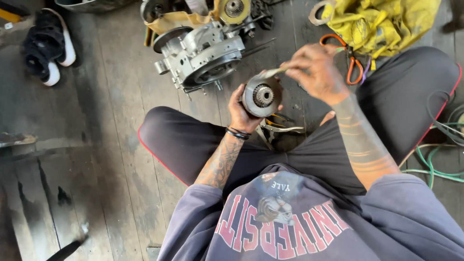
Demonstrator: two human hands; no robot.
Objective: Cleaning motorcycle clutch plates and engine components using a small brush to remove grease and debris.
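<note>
the left hand (243,112) is wrapped around a round metal hub (261,95) with a small toothed gear at its centre, fingers curled shut behind it, holding it up over the lap with its face turned up. the right hand (314,71) is pinched closed on a thin pale stick-like tool (273,72), its tip resting on the hub's upper rim. judging by this, the hub is already off the large grey engine casing (200,54), which lies on the wooden floor (96,145) toward its far edge, and the work on the hub's face looks under way rather than finished. pliers (280,126) lie on the floor just below the hub; orange-handled scissors (352,63) sit beside a yellow cloth (382,21).
</note>
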